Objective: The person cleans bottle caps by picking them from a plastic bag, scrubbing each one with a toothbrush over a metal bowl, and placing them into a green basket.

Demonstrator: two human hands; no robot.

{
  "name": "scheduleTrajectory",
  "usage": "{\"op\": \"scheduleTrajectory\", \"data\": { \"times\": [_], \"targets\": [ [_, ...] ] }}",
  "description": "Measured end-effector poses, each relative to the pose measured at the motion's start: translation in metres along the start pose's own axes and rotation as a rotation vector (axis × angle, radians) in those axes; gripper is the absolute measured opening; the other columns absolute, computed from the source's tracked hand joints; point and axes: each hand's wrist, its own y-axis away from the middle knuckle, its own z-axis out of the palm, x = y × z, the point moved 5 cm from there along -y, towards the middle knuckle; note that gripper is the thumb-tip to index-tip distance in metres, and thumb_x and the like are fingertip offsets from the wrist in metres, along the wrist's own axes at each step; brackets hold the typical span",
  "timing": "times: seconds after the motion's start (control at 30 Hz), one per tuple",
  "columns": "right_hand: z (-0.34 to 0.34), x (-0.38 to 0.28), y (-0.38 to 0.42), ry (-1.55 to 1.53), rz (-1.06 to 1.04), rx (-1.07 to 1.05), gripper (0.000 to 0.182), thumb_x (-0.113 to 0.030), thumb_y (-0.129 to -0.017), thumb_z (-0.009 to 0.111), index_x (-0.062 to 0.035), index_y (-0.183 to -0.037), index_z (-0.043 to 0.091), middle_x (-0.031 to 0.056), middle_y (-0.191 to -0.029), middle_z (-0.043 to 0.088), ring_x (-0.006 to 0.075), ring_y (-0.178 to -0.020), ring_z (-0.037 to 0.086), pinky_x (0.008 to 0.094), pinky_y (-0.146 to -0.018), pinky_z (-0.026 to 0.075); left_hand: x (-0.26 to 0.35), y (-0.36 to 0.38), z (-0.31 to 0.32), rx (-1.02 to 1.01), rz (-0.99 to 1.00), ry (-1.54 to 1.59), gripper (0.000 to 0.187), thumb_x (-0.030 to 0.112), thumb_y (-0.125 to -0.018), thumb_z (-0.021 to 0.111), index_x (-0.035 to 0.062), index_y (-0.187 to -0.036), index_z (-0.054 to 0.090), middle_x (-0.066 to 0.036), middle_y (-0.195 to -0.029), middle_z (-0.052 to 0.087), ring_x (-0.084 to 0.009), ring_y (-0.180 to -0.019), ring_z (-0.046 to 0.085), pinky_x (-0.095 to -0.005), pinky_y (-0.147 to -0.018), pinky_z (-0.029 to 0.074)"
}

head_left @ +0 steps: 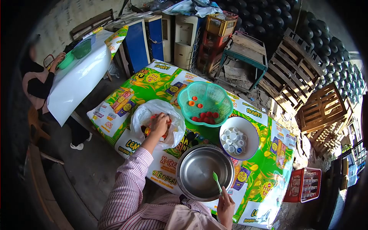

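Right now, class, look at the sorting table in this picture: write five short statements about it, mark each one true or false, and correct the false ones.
1. The left hand is inside the white plastic bag. True.
2. The green basket holds only white caps. False: it holds red and orange caps.
3. The right hand holds a small green tool at the rim of the steel bowl. True.
4. The steel bowl is full of caps. False: it looks empty.
5. The white bowl holds white caps. True; one or two look blue.
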Motion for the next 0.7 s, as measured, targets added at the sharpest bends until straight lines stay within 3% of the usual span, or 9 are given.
{"op": "scheduleTrajectory", "data": {
  "times": [0.23, 0.43, 0.53, 0.6, 0.63, 0.7],
  "targets": [
    [0.0, -0.002, -0.001, 0.001, -0.02, 0.002, 0.043, -0.003, -0.082, 0.056, -0.0104, -0.124, 0.052, 0.0119, -0.067, 0.056, 0.0276, -0.054, 0.056, 0.0369, -0.05, 0.044, -0.002, 0.0, -0.004, -0.147, -0.077, 0.108, 0.013, 0.013, -0.069, 0.068, 0.0107, -0.072, 0.057, -0.006, -0.084, 0.062, -0.0272, -0.083, 0.06, -0.0368, -0.069, 0.048],
    [0.001, -0.004, -0.002, -0.021, -0.016, 0.012, 0.043, -0.003, -0.082, 0.055, -0.0101, -0.124, 0.052, 0.012, -0.066, 0.055, 0.0275, -0.053, 0.056, 0.0373, -0.049, 0.043, -0.024, -0.008, 0.002, -0.208, -0.206, 0.473, 0.023, 0.021, -0.065, 0.076, 0.006, -0.07, 0.06, -0.006, -0.071, 0.063, -0.02, -0.07, 0.062, -0.032, -0.064, 0.049],
    [0.001, -0.002, -0.002, -0.021, 0.014, 0.003, 0.044, -0.002, -0.081, 0.054, -0.0086, -0.125, 0.051, 0.0138, -0.068, 0.057, 0.0285, -0.054, 0.056, 0.0366, -0.05, 0.043, -0.025, -0.006, -0.032, 0.035, -0.25, 0.632, 0.021, 0.015, -0.068, 0.076, 0.0026, -0.068, 0.059, -0.007, -0.07, 0.063, -0.0154, -0.068, 0.061, -0.0281, -0.064, 0.049],
    [-0.002, 0.001, -0.002, -0.152, 0.018, 0.109, 0.043, 0.001, -0.082, 0.052, -0.0053, -0.125, 0.051, 0.0161, -0.07, 0.058, 0.0258, -0.051, 0.054, 0.0343, -0.049, 0.041, -0.01, 0.003, -0.053, 0.141, -0.197, 0.672, 0.029, 0.012, -0.068, 0.077, 0.0022, -0.087, 0.057, -0.006, -0.082, 0.064, -0.0131, -0.073, 0.061, -0.0255, -0.063, 0.048],
    [0.0, 0.009, -0.001, -0.253, 0.137, 0.126, 0.042, 0.002, -0.083, 0.05, -0.0027, -0.125, 0.05, 0.013, -0.066, 0.058, 0.0153, -0.046, 0.046, 0.0296, -0.046, 0.036, 0.004, 0.01, -0.06, 0.169, -0.181, 0.76, 0.035, 0.011, -0.068, 0.077, 0.0024, -0.095, 0.056, -0.006, -0.085, 0.064, -0.0122, -0.074, 0.061, -0.0245, -0.063, 0.048],
    [-0.004, 0.011, -0.001, -0.372, 0.248, 0.234, 0.041, 0.0, -0.086, 0.049, -0.0015, -0.127, 0.049, 0.0059, -0.061, 0.053, 0.0066, -0.047, 0.036, 0.0256, -0.044, 0.03, 0.05, 0.027, -0.072, 0.069, -0.07, 0.909, 0.042, 0.009, -0.069, 0.076, 0.0025, -0.104, 0.052, -0.004, -0.091, 0.064, -0.0105, -0.077, 0.061, -0.0228, -0.065, 0.047]
  ]
}}
